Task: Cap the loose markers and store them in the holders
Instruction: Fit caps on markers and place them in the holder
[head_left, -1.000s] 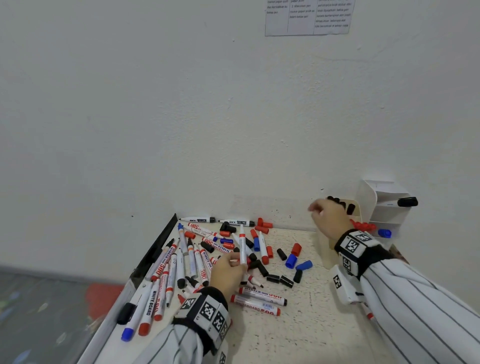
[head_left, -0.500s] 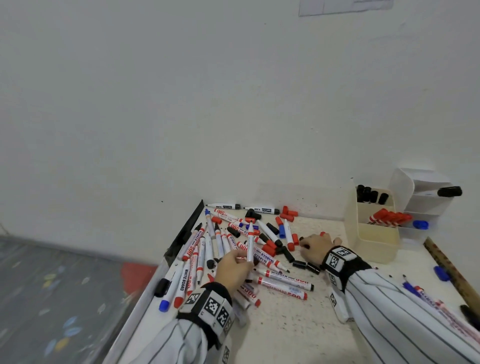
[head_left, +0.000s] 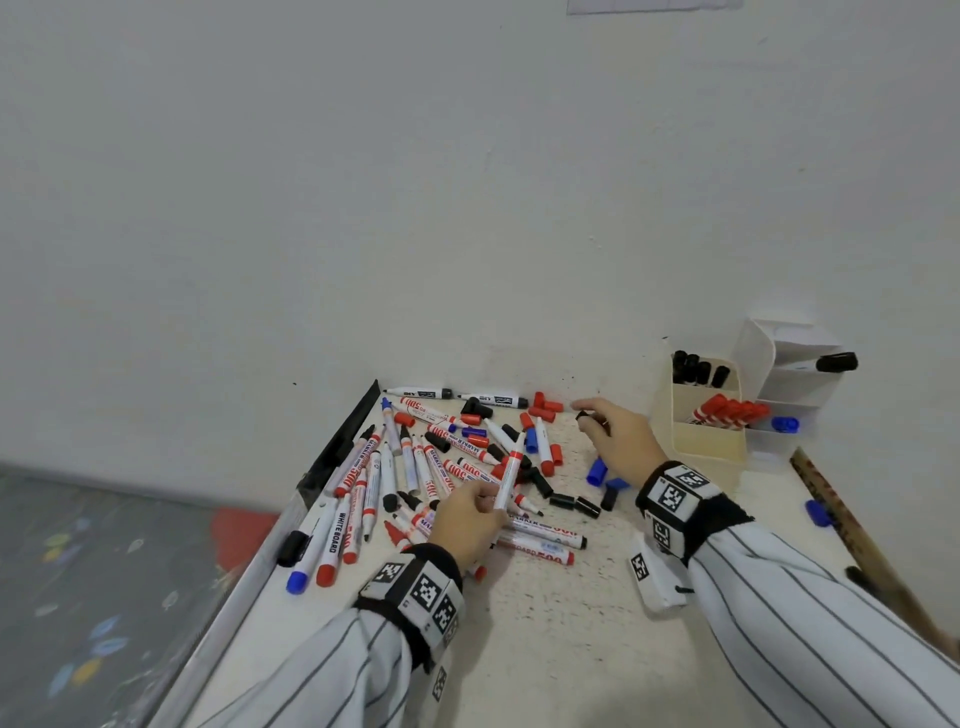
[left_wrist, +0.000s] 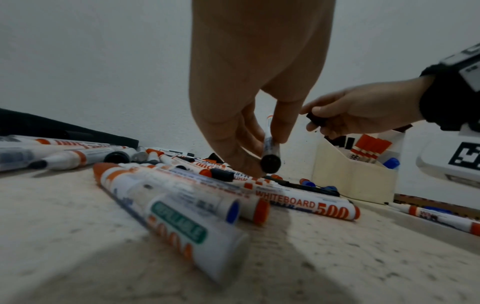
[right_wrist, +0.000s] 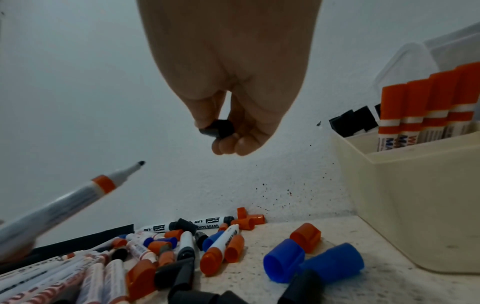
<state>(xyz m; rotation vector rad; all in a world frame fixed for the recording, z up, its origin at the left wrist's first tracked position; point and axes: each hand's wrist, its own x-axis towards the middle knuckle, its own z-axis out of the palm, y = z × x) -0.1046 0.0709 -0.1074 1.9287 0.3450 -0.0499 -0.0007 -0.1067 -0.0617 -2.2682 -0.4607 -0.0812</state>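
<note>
My left hand (head_left: 488, 503) pinches an uncapped white marker (head_left: 510, 467) with a red band and a black tip, tilted up over the pile; the left wrist view shows its black end (left_wrist: 270, 162) between thumb and fingers. My right hand (head_left: 589, 418) is raised to the marker's right and pinches a black cap (head_left: 584, 415), also seen as the black cap (right_wrist: 218, 128) in the right wrist view. Cap and marker tip (right_wrist: 140, 163) are apart. A cream holder (head_left: 701, 447) has capped black and red markers; a white holder (head_left: 789, 382) stands behind it.
Many loose markers (head_left: 415, 467) and red, blue and black caps (head_left: 597, 470) are spread over the speckled table (head_left: 545, 649). A black strip (head_left: 343, 441) lines the table's left edge. A wooden ruler (head_left: 852, 525) and a blue cap (head_left: 818, 512) lie at the right. The wall is close behind.
My right hand left the holder, dipped into the loose caps and has now risen with a black cap. My left hand has kept hold of the uncapped marker.
</note>
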